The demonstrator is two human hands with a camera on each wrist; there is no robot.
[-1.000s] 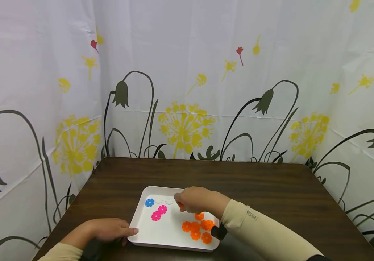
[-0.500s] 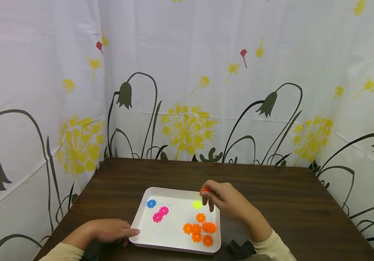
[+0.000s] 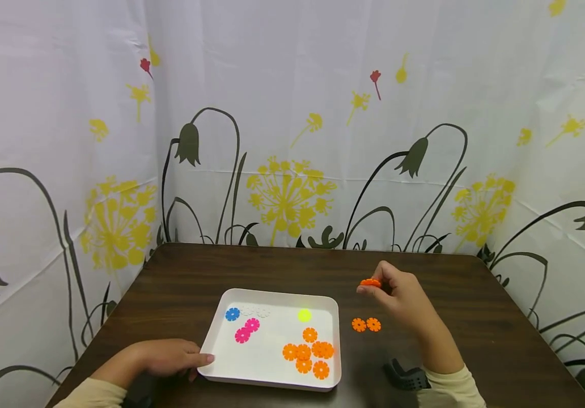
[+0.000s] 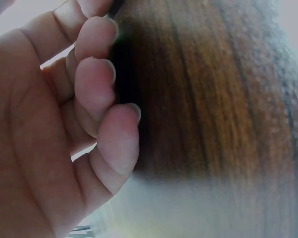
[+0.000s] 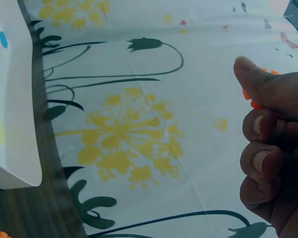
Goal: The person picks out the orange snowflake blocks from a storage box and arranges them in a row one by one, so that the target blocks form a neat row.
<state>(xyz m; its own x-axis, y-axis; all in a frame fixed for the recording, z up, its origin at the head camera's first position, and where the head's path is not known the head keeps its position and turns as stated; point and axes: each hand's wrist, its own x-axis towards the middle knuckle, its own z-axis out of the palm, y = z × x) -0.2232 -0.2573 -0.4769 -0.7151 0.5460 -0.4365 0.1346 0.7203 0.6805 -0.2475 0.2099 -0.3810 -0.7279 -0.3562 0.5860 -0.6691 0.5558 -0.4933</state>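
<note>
My left hand point(image 3: 167, 358) grips the near-left corner of the white tray point(image 3: 246, 371), thumb over the rim. In the left wrist view, its fingers point(image 4: 121, 141) are bent beside the wood. My right hand point(image 3: 399, 292) is raised to the right of the tray, pinching an orange notched disc point(image 3: 371, 283) between thumb and fingers. Below it, two orange discs point(image 3: 366, 324) lie side by side on the table. Inside the tray are several orange discs point(image 3: 304, 352) at the right, two pink discs point(image 3: 247, 330), a blue disc point(image 3: 232, 314), a yellow disc point(image 3: 305, 315) and pale white discs point(image 3: 255, 311).
The dark wooden table point(image 3: 425, 272) extends around the tray. A flower-printed white curtain point(image 3: 292, 113) hangs behind it and along both sides. A black strap-like piece point(image 3: 407, 377) is at my right wrist.
My right hand has moved from over the tray to its right, carrying the orange disc. The yellow disc and two orange discs on the table have come into view. My left hand stays on the tray.
</note>
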